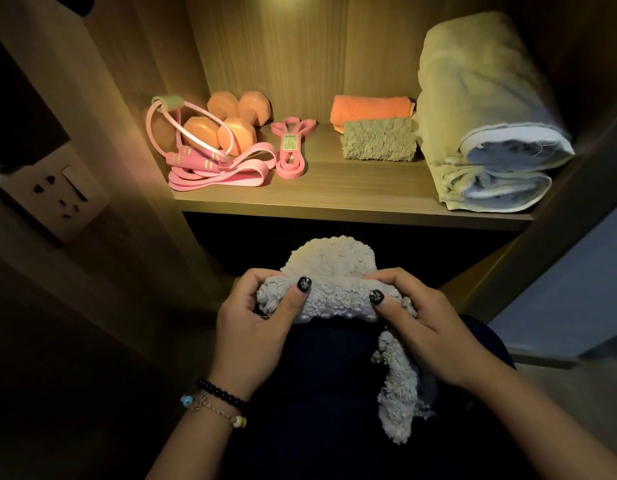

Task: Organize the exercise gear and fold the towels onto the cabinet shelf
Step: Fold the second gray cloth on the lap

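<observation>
A wood-grain cabinet (300,57) is lit warmly from within, while a white wall socket plate (54,192) is seen in shadow left of it and a pale floor (559,289) is glimpsed at its lower right.

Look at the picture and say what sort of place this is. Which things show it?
Probably a home storage cupboard: a lit wood-grain cabinet shelf holds orange dumbbells, a pink skipping rope and a folded pale yellow bath towel; a white wall socket sits beside it.
</observation>
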